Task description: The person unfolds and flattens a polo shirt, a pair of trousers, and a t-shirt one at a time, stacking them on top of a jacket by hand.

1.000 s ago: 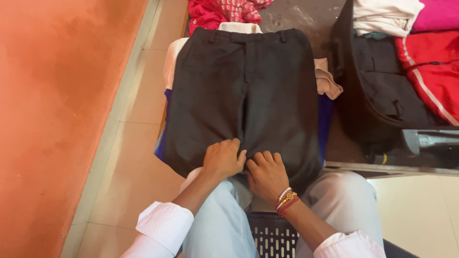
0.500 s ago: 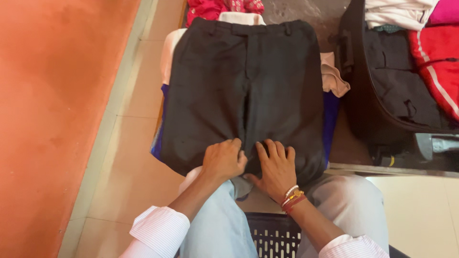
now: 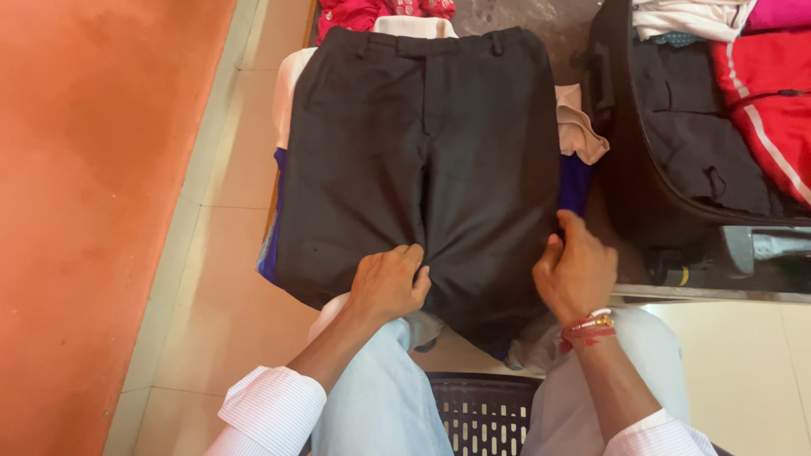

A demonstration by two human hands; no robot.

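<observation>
Dark grey folded cloth trousers [image 3: 422, 160] look soft, limp; left hand [image 3: 389, 283] presses flat, right hand [image 3: 576, 274] pinches their side edge, a good hold.

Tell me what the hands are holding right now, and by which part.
Neither clearly grips anything. The left hand presses on the dark trousers near the crotch; the right hand rests at their right edge.

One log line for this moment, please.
left hand: flat on dark trousers | right hand: at trousers' right edge | open suitcase: beside
</observation>
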